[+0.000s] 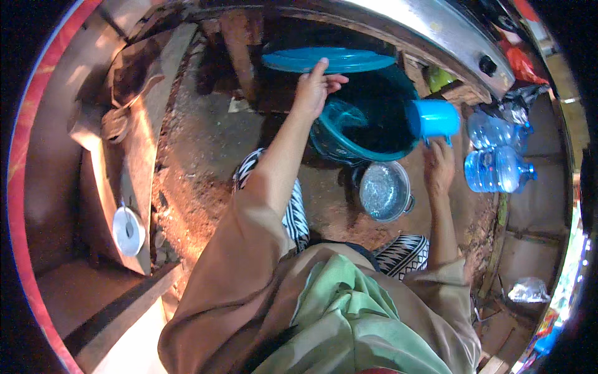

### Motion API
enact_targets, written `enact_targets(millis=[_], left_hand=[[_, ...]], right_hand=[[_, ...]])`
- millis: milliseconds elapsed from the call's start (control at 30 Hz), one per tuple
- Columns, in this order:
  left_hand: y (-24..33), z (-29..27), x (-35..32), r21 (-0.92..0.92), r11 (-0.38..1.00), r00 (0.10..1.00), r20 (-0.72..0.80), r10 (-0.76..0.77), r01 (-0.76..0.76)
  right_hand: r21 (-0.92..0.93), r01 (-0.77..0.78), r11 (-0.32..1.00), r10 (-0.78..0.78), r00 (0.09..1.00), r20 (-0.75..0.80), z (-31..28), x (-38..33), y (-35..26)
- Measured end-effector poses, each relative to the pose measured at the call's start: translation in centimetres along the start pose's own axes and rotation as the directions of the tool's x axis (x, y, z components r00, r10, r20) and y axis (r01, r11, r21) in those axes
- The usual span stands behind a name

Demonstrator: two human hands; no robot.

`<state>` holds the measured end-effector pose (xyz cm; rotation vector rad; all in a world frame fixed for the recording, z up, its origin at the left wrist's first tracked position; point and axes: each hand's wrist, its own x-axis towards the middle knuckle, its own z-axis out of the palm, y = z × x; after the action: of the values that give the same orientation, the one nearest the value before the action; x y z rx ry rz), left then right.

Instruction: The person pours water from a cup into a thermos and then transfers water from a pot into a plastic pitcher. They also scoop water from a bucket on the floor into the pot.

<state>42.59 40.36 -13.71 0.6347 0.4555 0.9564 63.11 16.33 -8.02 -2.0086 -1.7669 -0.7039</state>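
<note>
My left hand [313,92] grips the near edge of a round blue lid [330,60], thumb against it. The lid is raised over the back of a large teal bucket [367,153], whose inside is dark. In my right hand [440,163] is the handle of a blue plastic dipper [436,117], at the bucket's right rim. What the dipper holds is hidden. Just below the bucket, a round metal pot [385,192] with liquid in it stands on the ground.
Two clear blue water jugs [495,169] lie at the right. A metal stove [436,31] sits on the wooden bench above the bucket. Wooden boards [134,181] lean at the left, with a small white round object [129,230] on them. The ground [199,149] is bare earth.
</note>
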Motion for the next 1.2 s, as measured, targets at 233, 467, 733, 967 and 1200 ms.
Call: enact_targets(millis=[233, 467, 733, 967, 1200], left_hand=[[0.0, 1.1, -0.4, -0.016, 0.999, 0.998, -0.044, 0.05, -0.05], [-0.1, 1.0, -0.4, 0.053, 0.992, 0.993, -0.017, 0.116, -0.114], [-0.3, 0.7, 0.2, -0.023, 0.997, 0.997, -0.001, 0.08, -0.08], [-0.5, 0.5, 0.5, 0.001, 1.0, 0.999, -0.044, 0.025, -0.025], [-0.9, 0.4, 0.4, 0.098, 0.995, 0.997, -0.065, 0.029, -0.023]], right_hand=[[-0.115, 0.341, 0.933, -0.233, 0.816, 0.529, 13.1, 4.9, -1.7], [0.068, -0.133, 0.989, 0.011, 0.522, 0.853, 19.4, 4.5, -6.4], [0.42, -0.824, 0.381, -0.065, 0.429, 0.901, 16.9, 3.8, -1.8], [0.585, -0.774, -0.241, 0.014, 0.6, 0.8, 8.1, 2.3, 0.2], [0.708, -0.701, -0.092, 0.284, 0.663, 0.693, -3.3, -2.0, 3.4]])
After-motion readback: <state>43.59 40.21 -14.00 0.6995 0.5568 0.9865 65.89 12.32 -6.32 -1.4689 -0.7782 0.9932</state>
